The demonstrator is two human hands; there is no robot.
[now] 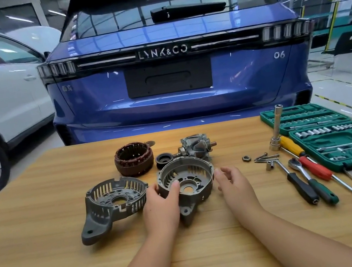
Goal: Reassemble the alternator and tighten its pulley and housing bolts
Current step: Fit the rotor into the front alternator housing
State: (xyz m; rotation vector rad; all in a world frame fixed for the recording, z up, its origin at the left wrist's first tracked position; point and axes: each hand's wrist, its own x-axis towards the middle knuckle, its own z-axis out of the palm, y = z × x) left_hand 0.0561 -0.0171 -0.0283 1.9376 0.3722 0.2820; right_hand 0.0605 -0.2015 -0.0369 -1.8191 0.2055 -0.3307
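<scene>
Left hand curled round the near left wall of the round housing half, thumb hooked over the rim. Right hand just beside the same housing's right side, fingers loosely spread and slightly bent, holding nothing (contact with the metal not clear). Housing half set open side up on the wooden table, mounting ear toward the person. Second housing half with long bracket arm just left of it, apart from both hands. Behind: copper-wound stator, black pulley and rotor lying on its side. Right of these, loose nut, long bolts, ratchet, screwdriver, and green socket case at the table edge. Blue car beyond the table.
</scene>
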